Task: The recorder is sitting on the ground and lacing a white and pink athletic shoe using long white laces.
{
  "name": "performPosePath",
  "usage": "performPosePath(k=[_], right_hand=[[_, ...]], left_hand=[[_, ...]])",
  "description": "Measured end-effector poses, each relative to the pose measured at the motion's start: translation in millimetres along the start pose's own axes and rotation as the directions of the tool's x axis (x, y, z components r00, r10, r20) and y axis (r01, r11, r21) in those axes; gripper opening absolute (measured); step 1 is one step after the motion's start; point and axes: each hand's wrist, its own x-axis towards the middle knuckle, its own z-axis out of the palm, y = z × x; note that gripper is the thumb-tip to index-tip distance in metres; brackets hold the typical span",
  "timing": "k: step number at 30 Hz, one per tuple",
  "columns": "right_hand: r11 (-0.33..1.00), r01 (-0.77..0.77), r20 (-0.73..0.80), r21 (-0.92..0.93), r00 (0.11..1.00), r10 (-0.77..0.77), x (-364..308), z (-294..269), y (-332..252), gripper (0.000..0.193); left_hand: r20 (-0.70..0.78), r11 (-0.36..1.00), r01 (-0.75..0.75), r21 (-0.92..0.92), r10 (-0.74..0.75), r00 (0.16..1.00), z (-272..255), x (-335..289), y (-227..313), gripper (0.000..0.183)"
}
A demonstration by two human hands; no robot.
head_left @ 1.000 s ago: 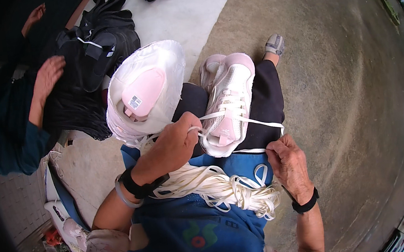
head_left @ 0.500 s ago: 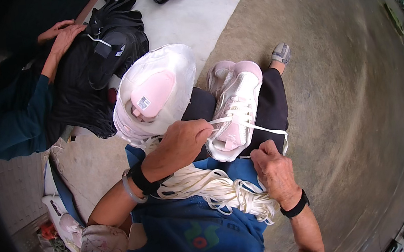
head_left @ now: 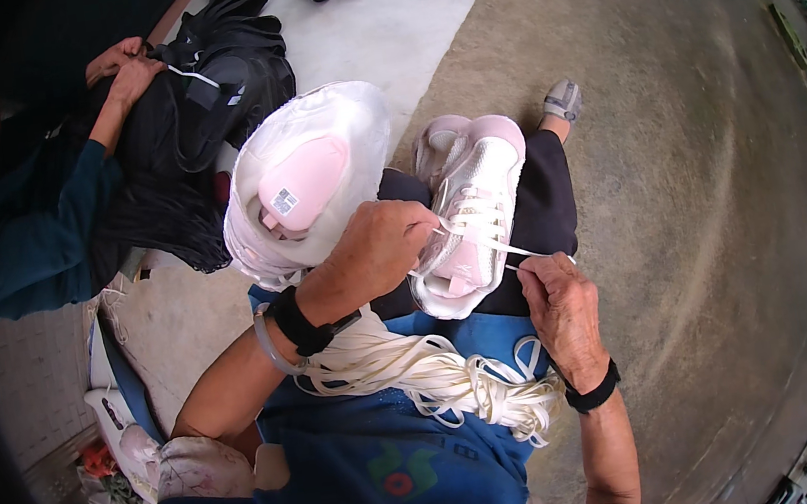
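A white and pink sneaker (head_left: 478,182) rests across my lap, its toe pointing away and its heel toward me. White shoelace crosses its eyelets. My left hand (head_left: 392,243) pinches the lace close to the left edge of the shoe. On the other side my right hand (head_left: 561,303) grips the shoelace (head_left: 506,249), drawn out from the shoe. Part of a second pink shoe shows behind its left side. A thick bundle of loose white laces (head_left: 439,374) lies over my blue apron (head_left: 378,457), below both hands.
Left of the sneaker is a clear plastic bag (head_left: 347,123) holding pink and white shoe parts. Farther left, another person's hands (head_left: 128,72) work a white lace on black shoes (head_left: 238,91). Concrete floor (head_left: 677,178) spreads to the right, with parked vehicles along the far edge.
My left hand has moved up and right, nearer the shoe's eyelets. My right hand has risen slightly and shifted right, with the lace at its fingertips. The other person's hands have also shifted.
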Motion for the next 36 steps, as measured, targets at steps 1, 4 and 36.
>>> performPosePath(k=[1, 4, 36], right_hand=[[0.999, -0.038, 0.013, -0.007, 0.999, 0.038, 0, 0, 0, 0.009], [0.992, -0.117, 0.005, 0.048, 0.993, 0.116, 3, 1, -2, 0.009], [0.996, -0.057, -0.058, -0.072, 0.997, 0.053, 14, 9, -14, 0.02]], left_hand=[[-0.003, 0.998, -0.063, 0.016, 0.063, 0.998, 0, 1, -1, 0.021], [-0.044, 0.921, -0.331, 0.207, 0.346, 0.937, 0, 5, -8, 0.022], [-0.197, 0.937, -0.321, 0.137, 0.343, 0.918, 16, 3, -3, 0.014]])
